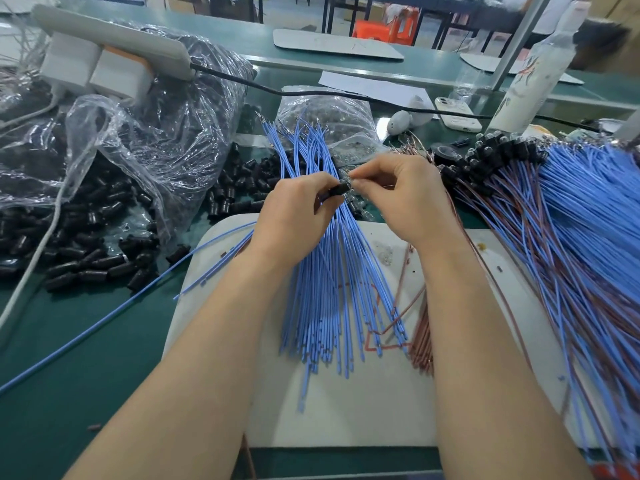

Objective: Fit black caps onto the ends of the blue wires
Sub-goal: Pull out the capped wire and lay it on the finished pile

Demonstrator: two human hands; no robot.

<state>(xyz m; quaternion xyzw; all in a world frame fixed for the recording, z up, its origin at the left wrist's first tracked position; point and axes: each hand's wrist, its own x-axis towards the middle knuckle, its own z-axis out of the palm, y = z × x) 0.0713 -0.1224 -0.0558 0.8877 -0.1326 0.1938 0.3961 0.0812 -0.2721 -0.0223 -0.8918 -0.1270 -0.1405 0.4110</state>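
- Caps (pixel 86 258), loose and black, are heaped at the left of the frame, partly spilled from a clear bag (pixel 138 133).
- Just left of centre, one black cap (pixel 337 190) is pinched between the thumb and fingertips of the left hand (pixel 294 209), above the blue wires (pixel 332 271) fanned over a white board (pixel 346 410).
- The cap should be held steady while the end is lined up with its mouth and pushed straight in, so that nothing is bent.
- Right of centre, the right hand (pixel 405 199) is curled; what is judged a wire end (pixel 347 177) is pinched at its fingertips, touching the cap.
- Capped wires (pixel 571 220) are piled at the right edge.
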